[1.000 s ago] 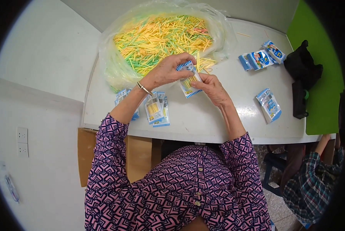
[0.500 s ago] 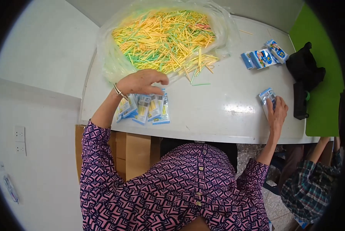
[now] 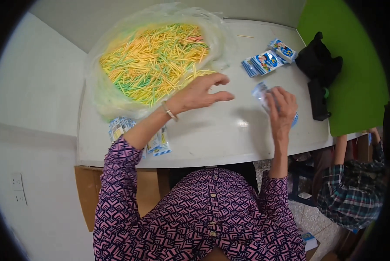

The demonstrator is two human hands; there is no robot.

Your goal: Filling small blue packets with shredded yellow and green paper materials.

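Observation:
My left hand (image 3: 201, 92) is raised over the table in front of a big clear plastic bag, with thumb and fingers apart and nothing between them. My right hand (image 3: 282, 106) grips a small blue-and-white packet (image 3: 260, 91), blurred by motion and partly hidden by the fingers. Thin yellow, orange and green sticks (image 3: 160, 61) fill the open plastic bag (image 3: 99, 93). Below my left forearm lie several flat packets (image 3: 162, 143) with clear windows that show yellow sticks; the forearm covers part of them.
More blue-and-white packets (image 3: 266, 61) are heaped at the back right, beside a black holder (image 3: 319, 61) and a green panel (image 3: 356, 65). One loose stick (image 3: 245, 36) lies near the back edge. Another person's checked sleeve (image 3: 351, 198) shows at the lower right.
My left hand has moved right, away from the flat packets. My right hand has lifted its packet off the table and brought it toward the left hand. The view has shifted slightly.

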